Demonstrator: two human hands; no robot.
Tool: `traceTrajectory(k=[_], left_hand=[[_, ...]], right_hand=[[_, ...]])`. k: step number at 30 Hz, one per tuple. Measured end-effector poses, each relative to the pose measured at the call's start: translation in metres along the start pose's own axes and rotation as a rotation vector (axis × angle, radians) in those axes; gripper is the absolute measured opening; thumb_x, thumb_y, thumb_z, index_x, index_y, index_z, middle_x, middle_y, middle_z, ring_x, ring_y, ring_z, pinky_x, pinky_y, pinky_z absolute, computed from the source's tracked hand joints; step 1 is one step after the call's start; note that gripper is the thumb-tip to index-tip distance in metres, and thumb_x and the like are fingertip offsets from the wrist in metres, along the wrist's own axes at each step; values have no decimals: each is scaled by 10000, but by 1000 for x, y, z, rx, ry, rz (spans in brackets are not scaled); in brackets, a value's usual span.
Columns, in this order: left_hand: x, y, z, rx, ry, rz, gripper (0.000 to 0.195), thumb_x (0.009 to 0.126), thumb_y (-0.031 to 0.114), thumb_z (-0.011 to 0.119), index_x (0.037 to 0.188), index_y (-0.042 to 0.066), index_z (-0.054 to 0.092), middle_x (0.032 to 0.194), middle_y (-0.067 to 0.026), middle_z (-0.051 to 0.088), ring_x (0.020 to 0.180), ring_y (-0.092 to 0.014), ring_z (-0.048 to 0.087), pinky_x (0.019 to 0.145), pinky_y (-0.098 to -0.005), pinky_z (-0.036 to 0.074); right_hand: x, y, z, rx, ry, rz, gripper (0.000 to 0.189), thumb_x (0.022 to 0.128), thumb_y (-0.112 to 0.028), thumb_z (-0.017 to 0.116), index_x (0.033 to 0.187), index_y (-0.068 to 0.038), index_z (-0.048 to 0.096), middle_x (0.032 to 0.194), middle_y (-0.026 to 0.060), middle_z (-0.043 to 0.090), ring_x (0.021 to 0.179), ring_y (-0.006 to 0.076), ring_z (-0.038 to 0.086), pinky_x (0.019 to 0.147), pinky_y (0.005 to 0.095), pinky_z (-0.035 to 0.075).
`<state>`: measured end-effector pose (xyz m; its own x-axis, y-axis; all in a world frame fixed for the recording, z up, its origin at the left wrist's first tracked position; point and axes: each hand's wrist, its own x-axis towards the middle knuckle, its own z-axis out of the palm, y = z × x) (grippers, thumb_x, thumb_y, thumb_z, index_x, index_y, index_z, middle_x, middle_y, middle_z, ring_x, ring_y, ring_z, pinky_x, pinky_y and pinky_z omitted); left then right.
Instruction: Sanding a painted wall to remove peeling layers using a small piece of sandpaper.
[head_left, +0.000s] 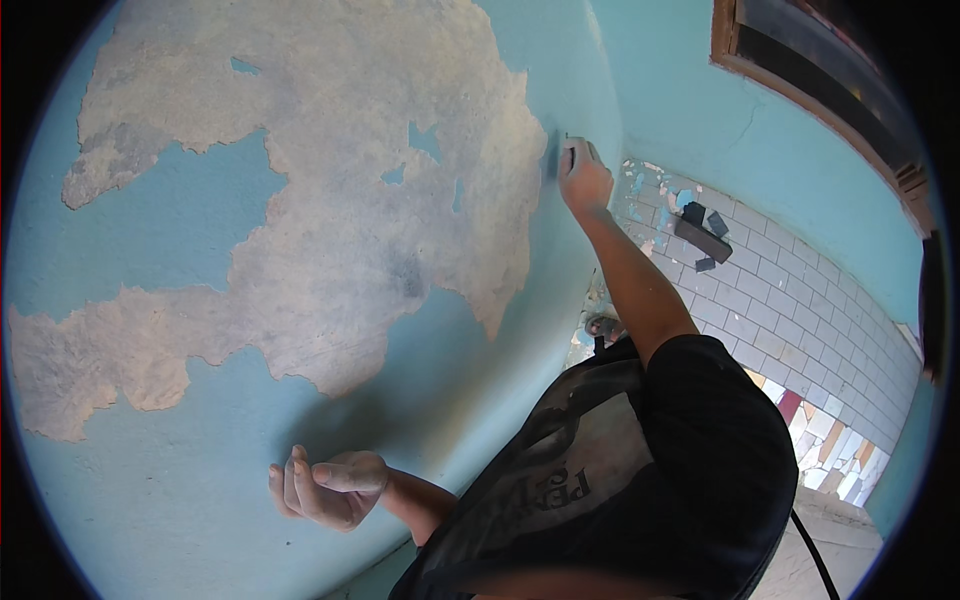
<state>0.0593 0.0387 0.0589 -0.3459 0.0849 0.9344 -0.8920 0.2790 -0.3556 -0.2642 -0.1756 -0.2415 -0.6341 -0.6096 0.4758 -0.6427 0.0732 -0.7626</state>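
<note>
A blue-painted wall (247, 517) fills the left and middle of the view, with a large irregular patch of bare, pale plaster (337, 210) where the paint is gone. My right hand (586, 178) is at the wall just right of the patch's edge, its fingers curled around a small thin object. The fingers mostly hide that object, so its kind cannot be told. Lower left, my left hand (330, 486) stands in front of the blue paint with its fingers loosely bent and apart, holding nothing. Small islands of blue paint (425, 141) remain within the plaster.
On the grey tiled floor (757, 300) lie a dark block (703, 240) and several smaller dark pieces. Paint flakes (684, 198) are scattered by the wall's foot. A brown-framed window (817, 97) is at upper right, a black cable (816, 555) at lower right.
</note>
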Motion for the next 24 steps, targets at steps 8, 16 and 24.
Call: traceTrajectory(k=[8,16,24], left_hand=[[-2,2,-1,-12,37,-39,235,1040,168,534,1045,-3,695,841,-115,723,1073,-310,636,933,-399,483],[-3,1,-1,-38,56,-42,238,1048,184,538,1051,2,692,834,-114,721,1079,-310,632,937,-399,472],[-4,1,1,-62,71,-67,244,1051,184,535,1053,-2,693,843,-115,722,1085,-310,633,936,-398,472]], right_hand=[[8,-12,-11,198,-296,286,258,942,-330,686,1136,-163,654,1064,113,732,992,362,706,870,480,545],[31,-6,5,312,-356,617,382,819,-297,808,1070,-58,646,1006,110,736,937,253,724,832,382,551],[46,6,5,594,-424,801,450,759,-210,856,1064,-6,595,1011,122,691,907,211,710,740,375,576]])
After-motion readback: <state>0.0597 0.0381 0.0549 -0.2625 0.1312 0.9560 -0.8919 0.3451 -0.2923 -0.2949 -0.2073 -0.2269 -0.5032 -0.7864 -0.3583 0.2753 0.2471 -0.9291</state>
